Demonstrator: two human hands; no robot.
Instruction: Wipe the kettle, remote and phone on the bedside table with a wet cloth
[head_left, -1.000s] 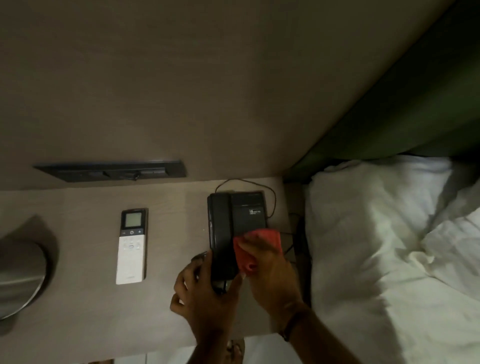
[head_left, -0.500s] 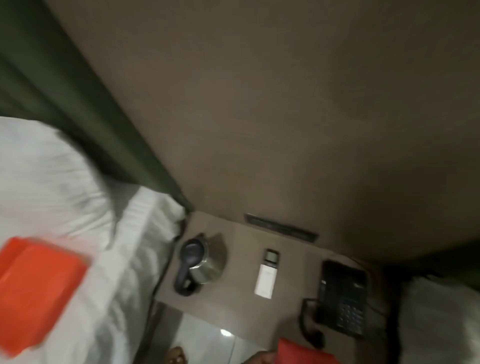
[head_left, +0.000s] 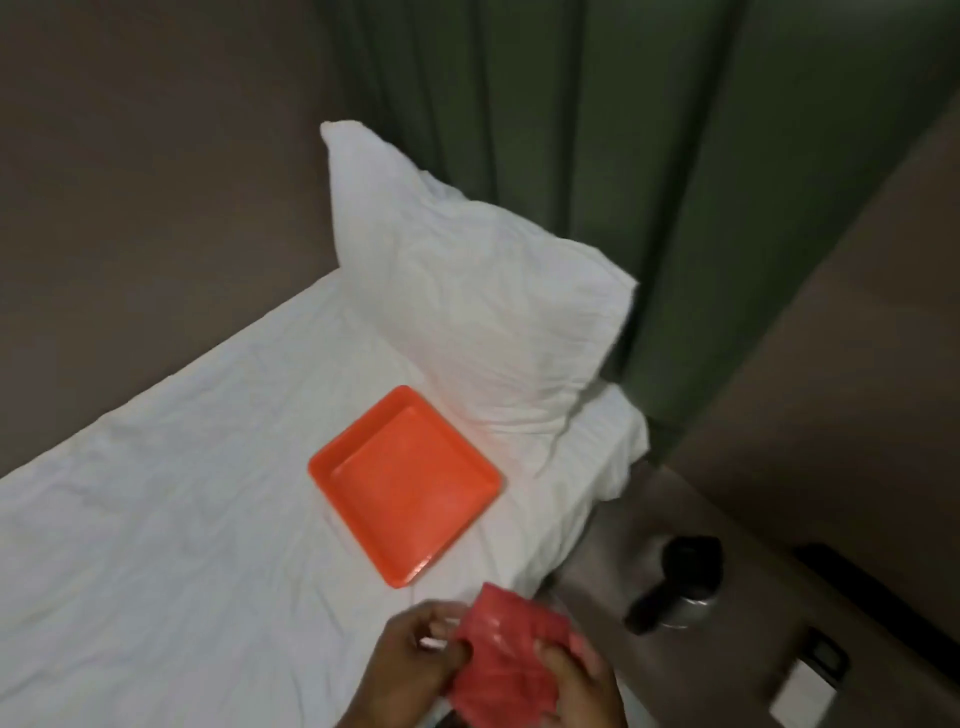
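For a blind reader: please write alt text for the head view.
Both hands, left and right, hold a red cloth over a white bed bearing an orange tray. Kettle and remote sit on the bedside table.

A bedroom; white-sheeted bed (head_left: 182, 519), pillow (head_left: 467, 291); bedside table (head_left: 737, 675) with kettle (head_left: 685, 582)

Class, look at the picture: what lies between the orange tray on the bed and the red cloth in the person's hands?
Only bare white bedsheet lies between the orange tray and the red cloth, as the head view shows.
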